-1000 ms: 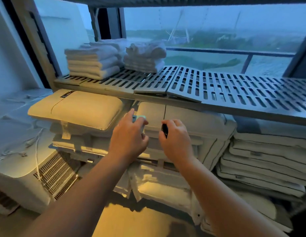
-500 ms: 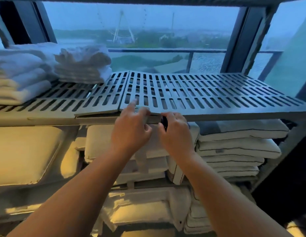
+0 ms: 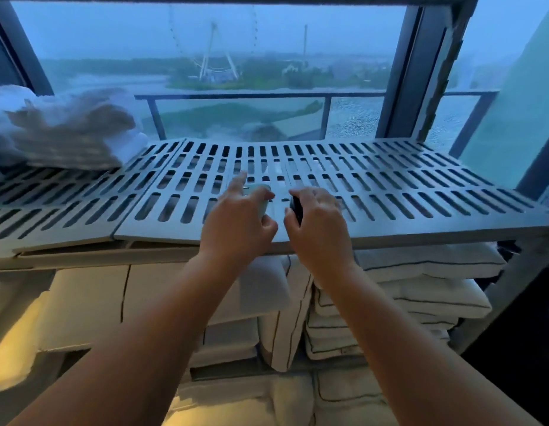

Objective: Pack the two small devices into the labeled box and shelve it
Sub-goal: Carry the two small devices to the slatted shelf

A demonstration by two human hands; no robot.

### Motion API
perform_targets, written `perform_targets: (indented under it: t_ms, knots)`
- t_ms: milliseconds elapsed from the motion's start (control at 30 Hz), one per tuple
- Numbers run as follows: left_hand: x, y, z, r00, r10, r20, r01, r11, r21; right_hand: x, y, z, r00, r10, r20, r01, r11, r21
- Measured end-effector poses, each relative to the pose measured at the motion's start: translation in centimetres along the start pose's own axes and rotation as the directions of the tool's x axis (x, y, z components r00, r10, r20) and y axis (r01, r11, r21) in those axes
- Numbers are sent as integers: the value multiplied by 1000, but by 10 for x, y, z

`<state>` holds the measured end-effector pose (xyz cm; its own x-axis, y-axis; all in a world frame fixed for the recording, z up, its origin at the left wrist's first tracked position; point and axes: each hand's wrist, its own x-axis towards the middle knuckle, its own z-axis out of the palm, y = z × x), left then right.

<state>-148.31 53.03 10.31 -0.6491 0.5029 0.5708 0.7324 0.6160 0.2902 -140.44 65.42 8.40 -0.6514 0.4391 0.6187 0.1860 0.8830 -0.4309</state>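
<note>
My left hand [image 3: 239, 224] is closed around a small pale teal-white device [image 3: 260, 198], held just over the slotted grey shelf [image 3: 389, 192]. Beside it, my right hand [image 3: 319, 229] grips a small black device [image 3: 296, 207], of which only the edge shows between thumb and fingers. Both hands hover side by side over the front middle of the shelf. No labeled box is in view.
Folded white towels [image 3: 67, 133] sit on the shelf's left end. Under the shelf are stacked bagged pillows and folded bedding [image 3: 420, 287]. A window with a railing [image 3: 236, 96] stands behind the shelf, and a dark frame post [image 3: 411, 72] rises at the right.
Both hands rose with their devices from in front of the pillows below to over the slotted shelf. The view swung up and to the right.
</note>
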Motion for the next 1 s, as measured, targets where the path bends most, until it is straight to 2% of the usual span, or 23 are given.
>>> perform_targets:
  t_ms: [367, 600, 800, 1000]
  knots:
    - [58, 49, 58, 999, -37, 13, 37, 999, 15, 63, 81, -8, 997, -15, 78, 13, 1000, 24]
    - [85, 52, 77, 998, -21, 59, 22, 1000, -19, 84, 98, -3, 992, 55, 112, -51, 998, -33]
    - [100, 57, 82, 996, 0, 90, -2, 1000, 28, 99, 106, -3, 984, 90, 152, -82, 995, -55]
    - [112, 72, 92, 991, -43, 128, 41, 999, 21, 115, 129, -5, 970, 101, 219, -90, 994, -60]
